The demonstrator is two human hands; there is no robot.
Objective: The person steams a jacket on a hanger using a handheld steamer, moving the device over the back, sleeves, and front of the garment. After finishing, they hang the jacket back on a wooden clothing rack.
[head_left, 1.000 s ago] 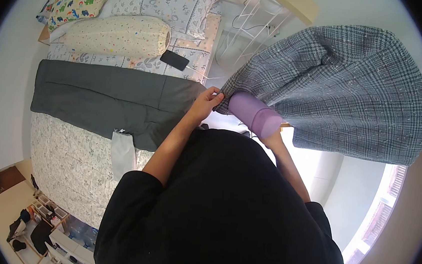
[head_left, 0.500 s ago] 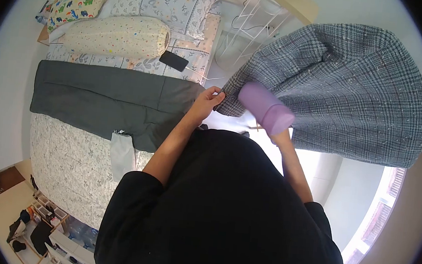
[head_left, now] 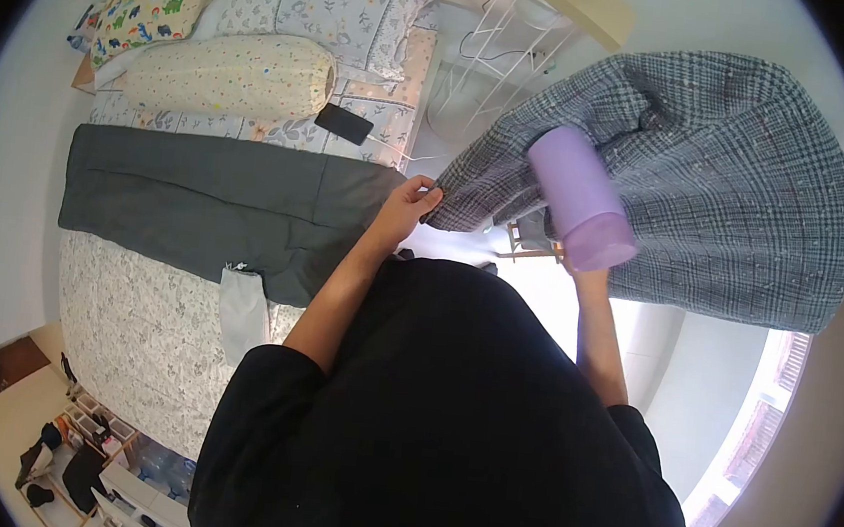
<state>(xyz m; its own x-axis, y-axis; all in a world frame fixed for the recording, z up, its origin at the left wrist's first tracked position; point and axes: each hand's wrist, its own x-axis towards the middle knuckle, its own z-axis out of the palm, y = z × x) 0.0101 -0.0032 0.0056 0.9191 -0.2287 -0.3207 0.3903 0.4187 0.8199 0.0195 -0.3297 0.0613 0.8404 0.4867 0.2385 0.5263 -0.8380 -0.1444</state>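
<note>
A grey plaid jacket (head_left: 739, 191) hangs at the right, its sleeve stretched out toward the bed. My left hand (head_left: 408, 210) pinches the end of that sleeve between thumb and fingers. In my right hand (head_left: 582, 265) is a purple cylindrical garment steamer (head_left: 579, 187) with a translucent lower end. It tilts across the sleeve and the jacket's front, and its body hides most of my right fingers.
Dark grey trousers (head_left: 197, 194) lie across the bed (head_left: 135, 329) on my left, near a light grey cloth piece (head_left: 244, 306). A phone (head_left: 344, 124) with a white cable lies by a bolster (head_left: 228, 74). A white wire rack (head_left: 500, 55) stands behind.
My right hand has moved the steamer to the right, away from the cuff and nearer the jacket's front. My left hand keeps hold of the sleeve end, almost in place.
</note>
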